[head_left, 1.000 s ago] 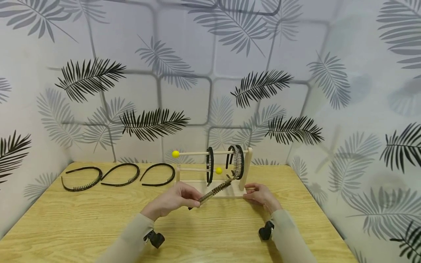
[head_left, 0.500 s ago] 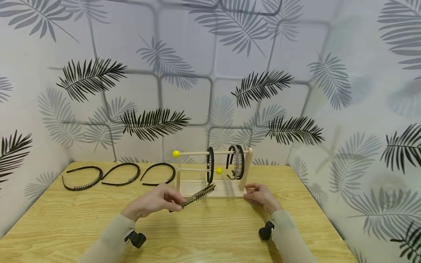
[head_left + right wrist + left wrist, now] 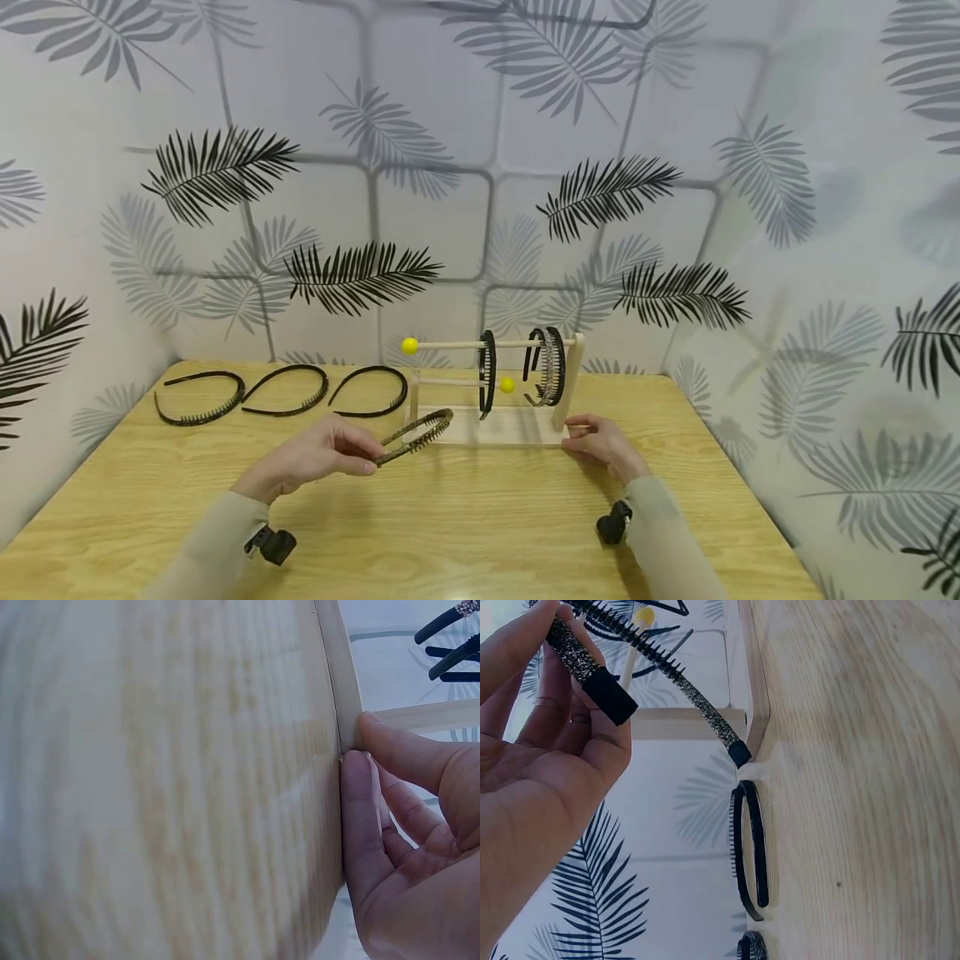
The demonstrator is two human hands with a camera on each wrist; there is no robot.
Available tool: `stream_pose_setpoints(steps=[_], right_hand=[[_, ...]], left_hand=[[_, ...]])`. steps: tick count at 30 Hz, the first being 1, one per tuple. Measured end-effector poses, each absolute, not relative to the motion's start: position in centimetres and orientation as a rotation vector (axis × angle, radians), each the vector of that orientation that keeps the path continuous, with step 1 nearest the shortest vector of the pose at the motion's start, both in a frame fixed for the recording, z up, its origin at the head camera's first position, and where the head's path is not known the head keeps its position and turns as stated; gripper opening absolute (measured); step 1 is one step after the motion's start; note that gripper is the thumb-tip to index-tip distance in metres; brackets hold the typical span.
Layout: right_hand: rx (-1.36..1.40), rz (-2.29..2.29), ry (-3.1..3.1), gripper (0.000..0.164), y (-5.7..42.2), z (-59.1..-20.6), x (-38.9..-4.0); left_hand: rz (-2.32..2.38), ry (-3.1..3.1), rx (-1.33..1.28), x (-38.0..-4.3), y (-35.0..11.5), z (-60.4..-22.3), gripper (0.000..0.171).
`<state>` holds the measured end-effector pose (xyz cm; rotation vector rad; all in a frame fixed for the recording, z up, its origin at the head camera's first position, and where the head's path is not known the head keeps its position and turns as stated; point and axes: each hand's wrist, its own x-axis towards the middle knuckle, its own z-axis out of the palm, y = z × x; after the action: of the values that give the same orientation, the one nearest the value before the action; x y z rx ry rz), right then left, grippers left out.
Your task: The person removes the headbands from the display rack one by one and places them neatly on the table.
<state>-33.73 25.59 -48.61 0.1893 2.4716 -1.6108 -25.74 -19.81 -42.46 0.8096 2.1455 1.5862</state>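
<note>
My left hand (image 3: 322, 457) pinches one end of a glittery gold-and-black toothed headband (image 3: 430, 433) between thumb and fingers, its curve pointing at the rack. In the left wrist view, both black-tipped ends of this headband (image 3: 711, 716) show, one beside the fingers. A wooden headband rack (image 3: 495, 427) with yellow balls on its rod ends stands at the back. Hung on it are a black headband (image 3: 487, 375) mid-rod and several more, including a sparkly one (image 3: 546, 367), by the right post. My right hand (image 3: 606, 450) grips the base's right front corner, thumb on top.
Three dark toothed headbands lie in a row at the back left: one at far left (image 3: 198, 419), a middle one (image 3: 285, 412) and one nearest the rack (image 3: 375, 414). A leaf-patterned wall (image 3: 420, 208) rises behind the wooden table (image 3: 450, 533).
The left hand has drawn the glittery headband leftward, away from the hung headbands, and turned it so its loop shows. The right hand stays at the rack's corner.
</note>
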Motion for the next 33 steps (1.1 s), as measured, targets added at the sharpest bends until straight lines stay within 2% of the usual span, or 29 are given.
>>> stream_pose_setpoints(steps=[9,33], right_hand=[[0.190,-1.621,2.445,0.047,25.3,-48.8,-33.8],[0.198,-1.602,2.413,0.049,25.7,-48.5,-33.9]], left_hand=[[1.540,2.232,0.842,-25.8,-22.6,-42.6,0.029],[1.457,2.495,0.432,-23.3,-28.8,-43.5,0.038]])
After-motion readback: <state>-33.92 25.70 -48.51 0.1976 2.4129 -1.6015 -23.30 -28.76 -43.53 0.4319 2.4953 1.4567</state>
